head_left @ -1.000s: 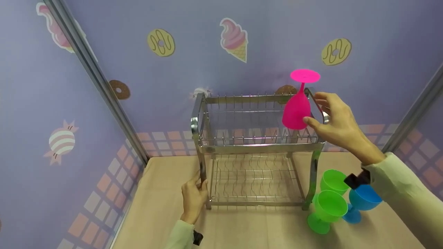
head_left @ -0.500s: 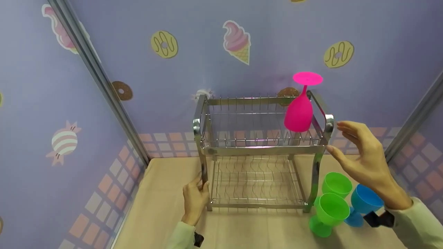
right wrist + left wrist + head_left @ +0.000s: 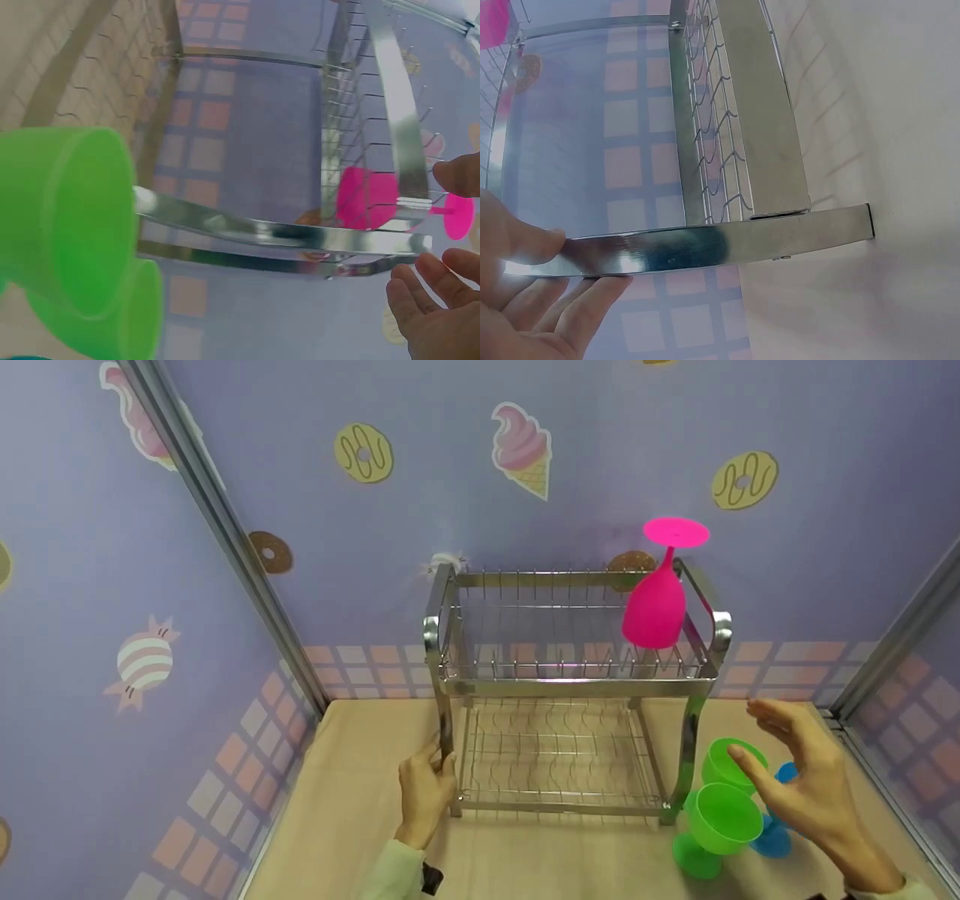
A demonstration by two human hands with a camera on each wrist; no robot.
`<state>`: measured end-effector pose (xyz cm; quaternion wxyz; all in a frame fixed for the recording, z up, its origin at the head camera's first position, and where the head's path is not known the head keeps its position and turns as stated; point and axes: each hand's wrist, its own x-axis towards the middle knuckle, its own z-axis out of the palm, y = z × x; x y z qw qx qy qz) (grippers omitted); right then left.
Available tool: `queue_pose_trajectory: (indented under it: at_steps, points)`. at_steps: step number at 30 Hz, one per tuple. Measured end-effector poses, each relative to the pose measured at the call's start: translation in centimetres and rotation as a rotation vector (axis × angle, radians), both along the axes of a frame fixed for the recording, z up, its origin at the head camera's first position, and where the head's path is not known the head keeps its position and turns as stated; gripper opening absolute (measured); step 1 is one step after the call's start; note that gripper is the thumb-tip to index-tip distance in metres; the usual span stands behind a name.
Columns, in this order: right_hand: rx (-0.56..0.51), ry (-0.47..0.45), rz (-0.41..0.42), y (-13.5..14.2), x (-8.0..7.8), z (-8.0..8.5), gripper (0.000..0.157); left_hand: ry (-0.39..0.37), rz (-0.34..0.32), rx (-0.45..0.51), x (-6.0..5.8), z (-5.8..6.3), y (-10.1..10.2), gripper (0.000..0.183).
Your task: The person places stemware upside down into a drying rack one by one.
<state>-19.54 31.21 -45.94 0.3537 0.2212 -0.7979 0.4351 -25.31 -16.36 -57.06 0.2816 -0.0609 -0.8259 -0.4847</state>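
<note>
A two-tier metal dish rack [image 3: 577, 687] stands against the back wall. My left hand [image 3: 426, 795] holds its left front leg; the left wrist view shows the thumb on one side of the metal bar [image 3: 667, 251] and the fingers on the other. Upside down on the right of the upper tier sits a pink goblet [image 3: 655, 611], foot upward. My right hand [image 3: 806, 780] holds nothing, its thumb and fingers spread apart. It is nearest to two upright green goblets, the front one [image 3: 724, 819] and the back one [image 3: 731, 761], and partly hides a blue goblet [image 3: 772, 840].
The lower tier [image 3: 559, 757] is a wire grid close over the beige tabletop [image 3: 360, 735]. Purple walls [image 3: 600, 427] with printed sweets enclose the back and sides. A metal corner post [image 3: 225, 540] runs up on the left.
My right hand has let go of the pink goblet, leaving it on the upper tier, and has moved down to the right, over by the goblets. The left hand stays on the leg.
</note>
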Motion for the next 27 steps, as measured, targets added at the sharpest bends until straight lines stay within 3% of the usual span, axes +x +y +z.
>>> queue_pose_trajectory:
  at_steps: [5,18,27]
  points:
    - [-0.004,-0.075,-0.032,0.7,1.4,-2.7,0.073,-0.035,-0.008,-0.011,0.3,0.1,0.1,0.041]
    - [-0.051,-0.331,-0.217,1.6,3.9,-8.0,0.063,0.001,0.014,0.001,0.1,-0.2,-0.1,0.042]
    - [-0.090,-0.431,-0.348,1.2,5.7,-11.3,0.077,0.020,0.016,-0.012,0.0,-0.2,0.1,0.039]
